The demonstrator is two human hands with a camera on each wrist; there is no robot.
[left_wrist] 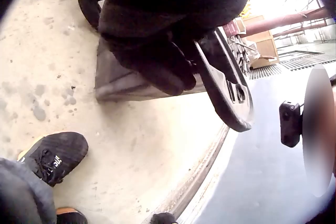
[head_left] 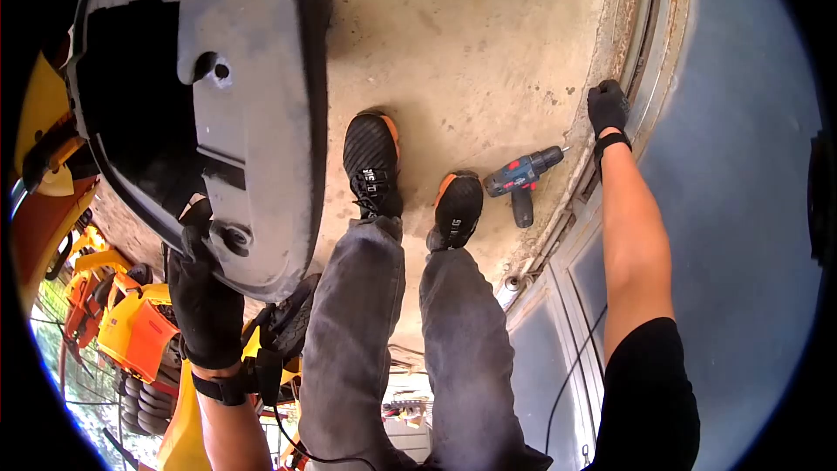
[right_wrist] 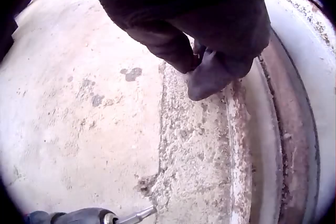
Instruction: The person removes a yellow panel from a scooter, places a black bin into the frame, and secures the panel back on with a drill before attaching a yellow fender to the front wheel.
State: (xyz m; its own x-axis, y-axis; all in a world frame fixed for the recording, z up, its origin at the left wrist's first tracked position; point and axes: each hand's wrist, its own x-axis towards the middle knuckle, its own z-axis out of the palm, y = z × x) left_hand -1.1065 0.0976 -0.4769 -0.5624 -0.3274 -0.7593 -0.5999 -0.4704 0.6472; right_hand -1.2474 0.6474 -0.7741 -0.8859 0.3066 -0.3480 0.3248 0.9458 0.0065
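A large dark grey moulded cover (head_left: 266, 113), with a big cut-out and round recessed holes, is held up on the left in the head view. My gloved left hand (head_left: 207, 305) grips its near rim; in the left wrist view the glove (left_wrist: 168, 24) hides much of the part. My gloved right hand (head_left: 609, 107) is off to the right, low by the metal door track (head_left: 649, 61). Its fingers are curled with the thumb against them in the right wrist view, and nothing shows sticking out of them. A cordless drill (head_left: 523, 173) with a bit fitted lies on the floor near that hand.
My shoes (head_left: 370, 161) stand on the concrete floor (head_left: 462, 35) between cover and drill. A blue-grey metal door (head_left: 750, 166) runs along the right. Orange and yellow machines (head_left: 135, 323) crowd the left side. A white can (head_left: 506, 292) stands by the door frame.
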